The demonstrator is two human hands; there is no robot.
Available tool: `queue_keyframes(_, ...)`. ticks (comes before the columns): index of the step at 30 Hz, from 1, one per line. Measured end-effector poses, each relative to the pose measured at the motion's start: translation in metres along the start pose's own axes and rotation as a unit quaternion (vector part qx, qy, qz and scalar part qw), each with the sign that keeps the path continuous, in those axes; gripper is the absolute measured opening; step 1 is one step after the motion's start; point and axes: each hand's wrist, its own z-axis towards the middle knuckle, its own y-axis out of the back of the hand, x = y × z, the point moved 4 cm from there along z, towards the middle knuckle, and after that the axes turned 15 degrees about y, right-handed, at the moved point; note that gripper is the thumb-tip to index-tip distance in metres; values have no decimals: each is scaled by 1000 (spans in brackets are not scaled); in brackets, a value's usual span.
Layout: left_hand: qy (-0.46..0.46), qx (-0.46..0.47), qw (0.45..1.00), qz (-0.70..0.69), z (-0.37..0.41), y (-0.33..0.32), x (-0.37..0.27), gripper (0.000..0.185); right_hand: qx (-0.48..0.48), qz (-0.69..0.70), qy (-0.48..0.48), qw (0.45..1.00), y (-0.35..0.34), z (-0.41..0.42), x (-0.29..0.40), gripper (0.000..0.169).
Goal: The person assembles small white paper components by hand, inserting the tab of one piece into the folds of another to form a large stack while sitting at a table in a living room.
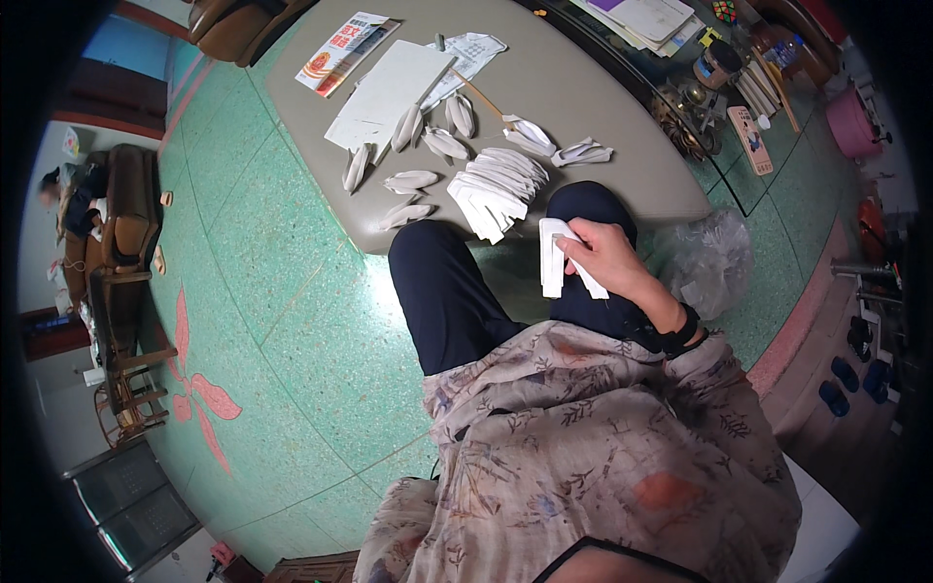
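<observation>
My right hand (605,255) grips a folded white piece (551,251), paper or cloth, between thumb and fingers, above my right knee. Two legs of the piece hang apart below the thumb. My left hand is out of view. Just beyond my knees, a fanned stack of similar white folded pieces (499,186) rests on the grey padded bench (583,95). Several pale, pod-shaped folded pieces (446,143) lie scattered around it. One opened piece (531,136) touches the end of a thin wooden stick (477,92).
A white board (397,91), a printed booklet (342,51) and a patterned sheet (466,65) lie farther back on the bench. To the right are a dark glass table with a jar (718,64) and a clear plastic bag (711,255). A person (76,204) is at the far left.
</observation>
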Motion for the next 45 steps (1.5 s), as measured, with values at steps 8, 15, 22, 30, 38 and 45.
queue_keyframes(8, 1, 3, 1000, 9, 0, 0, 7, 43, 0, 6, 8, 1000, -1, -1, 0, 25)
queue_keyframes(15, 5, 4, 1000, 23, 0, 2, 21, 41, 4, 6, 5, 1000, -2, -1, 3, 25)
queue_keyframes(22, 15, 13, 992, 124, -6, 13, 39, 38, 4, -33, 125, 992, 1, 3, -3, 25)
queue_keyframes(30, -120, 7, 919, 376, -108, 51, -100, 27, 33, 156, 73, 984, -6, 4, 5, 15)
queue_keyframes(38, -451, 55, 888, -64, -326, -1, -280, 42, 16, 102, 125, 987, -24, 9, 31, 17)
queue_keyframes(45, -426, 181, 880, -102, -291, -46, -331, 27, -4, 109, 145, 983, -13, 5, 55, 21)
